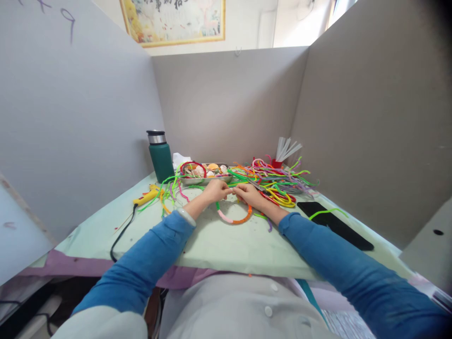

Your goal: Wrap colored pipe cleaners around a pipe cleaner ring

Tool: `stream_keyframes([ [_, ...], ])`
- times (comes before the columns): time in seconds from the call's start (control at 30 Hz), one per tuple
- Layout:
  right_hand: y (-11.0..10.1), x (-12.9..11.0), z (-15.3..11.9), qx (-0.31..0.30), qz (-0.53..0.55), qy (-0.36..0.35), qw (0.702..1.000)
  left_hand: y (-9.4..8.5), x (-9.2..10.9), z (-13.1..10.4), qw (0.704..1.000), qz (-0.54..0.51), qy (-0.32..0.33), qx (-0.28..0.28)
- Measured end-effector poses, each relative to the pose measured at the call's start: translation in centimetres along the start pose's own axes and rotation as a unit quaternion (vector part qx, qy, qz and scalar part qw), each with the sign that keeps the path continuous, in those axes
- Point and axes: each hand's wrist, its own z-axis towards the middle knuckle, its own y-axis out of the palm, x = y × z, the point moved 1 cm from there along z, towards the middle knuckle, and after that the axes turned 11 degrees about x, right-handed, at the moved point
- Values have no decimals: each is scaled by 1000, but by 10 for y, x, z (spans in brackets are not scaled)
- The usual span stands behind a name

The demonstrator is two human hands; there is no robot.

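Note:
A ring of fuzzy pipe cleaner [243,221], wrapped in green, pink and orange sections, hangs below my two hands over the table. My left hand [216,190] pinches at the top of the ring, thumb and fingertips together. Facing it, my right hand [247,195] is closed in a similar pinch, its fingertips almost touching the left ones. The exact bit of pipe cleaner between the fingertips is too small to make out. Just behind my hands sits a metal tray [229,180] with shells and small pieces, a red ring [205,170] resting on its left part.
A tangled heap of colourful pipe cleaners [282,181] spreads at the back right, before translucent sticks [282,149] in a red cup [277,164]. On the left are a green bottle [161,160] and a corded yellow glue gun [147,196]. A black slab [335,228] lies right. Grey partitions [229,103] enclose the table.

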Motion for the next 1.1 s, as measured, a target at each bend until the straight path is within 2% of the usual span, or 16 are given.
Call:
stream_keyframes([
  [0.27, -1, -5, -2, -5, -2, 5, 1000, 1, -2, -2, 996, -62, -49, -48],
  [0.57, 0, -5, -2, -5, -8, 4, 1000, 9, -13, 0, 987, -126, -61, -77],
  [1.1, -1, -5, -3, -3, -7, 10, 1000, 2, -3, -5, 970, -204, -100, -88],
])
